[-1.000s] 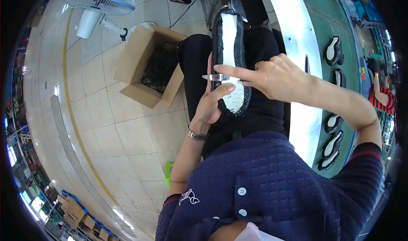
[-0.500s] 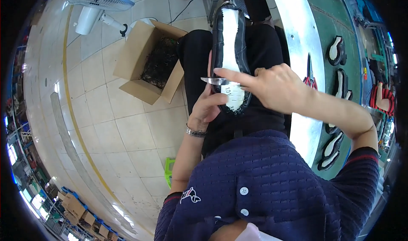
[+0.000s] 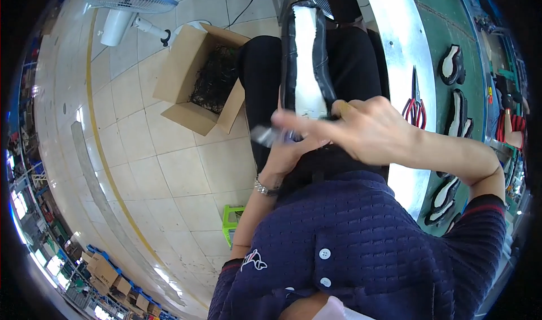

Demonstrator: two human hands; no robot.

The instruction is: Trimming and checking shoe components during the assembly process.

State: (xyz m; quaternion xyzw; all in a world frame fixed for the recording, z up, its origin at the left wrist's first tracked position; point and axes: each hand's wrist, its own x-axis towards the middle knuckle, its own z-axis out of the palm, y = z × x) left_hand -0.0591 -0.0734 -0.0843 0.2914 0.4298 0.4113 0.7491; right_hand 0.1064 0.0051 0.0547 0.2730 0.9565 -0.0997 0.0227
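Observation:
A black shoe (image 3: 307, 55) with a white insole side up lies along my lap, toe pointing away. My left hand (image 3: 291, 156) grips it from underneath at the heel end; a metal wristwatch (image 3: 263, 188) sits on that wrist. My right hand (image 3: 361, 128) reaches across the heel and holds a small metal blade tool (image 3: 270, 135), its tip blurred and sticking out to the left of the shoe.
An open cardboard box (image 3: 195, 80) holding dark scraps stands on the tiled floor at left, a standing fan (image 3: 127, 4) behind it. A green conveyor (image 3: 451, 94) on the right carries several black shoe soles (image 3: 451, 65) and red-handled scissors (image 3: 415, 102). A green stool (image 3: 232, 223) is below.
My right hand has slid the metal tool leftward and slightly down across the shoe's heel. The view has tilted a little; the shoe stays in my left hand.

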